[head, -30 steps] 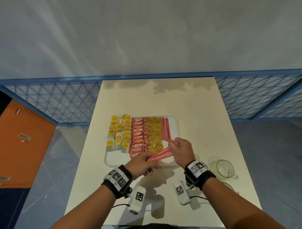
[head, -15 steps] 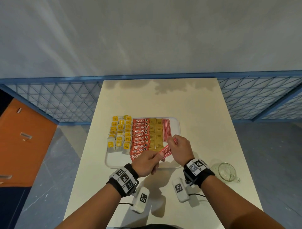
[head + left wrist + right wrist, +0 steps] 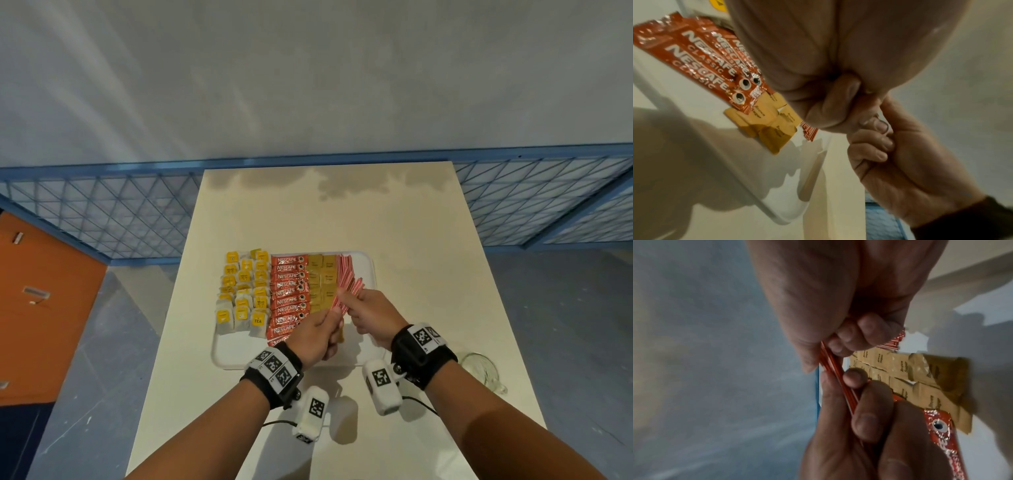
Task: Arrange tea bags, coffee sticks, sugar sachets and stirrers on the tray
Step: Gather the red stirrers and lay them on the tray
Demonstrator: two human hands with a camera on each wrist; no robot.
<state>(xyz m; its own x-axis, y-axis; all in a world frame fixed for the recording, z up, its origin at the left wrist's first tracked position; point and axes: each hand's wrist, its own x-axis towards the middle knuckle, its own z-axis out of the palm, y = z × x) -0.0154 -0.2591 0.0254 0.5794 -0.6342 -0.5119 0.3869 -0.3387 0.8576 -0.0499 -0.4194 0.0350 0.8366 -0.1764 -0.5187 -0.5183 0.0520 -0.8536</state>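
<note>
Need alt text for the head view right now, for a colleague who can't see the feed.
Both hands, left hand and right hand, grip a bundle of red-and-white stirrers above the near right part of a white tray. The tray holds rows, left to right: yellow-tagged tea bags, red Nescafe coffee sticks, brown sugar sachets and more stirrers.
</note>
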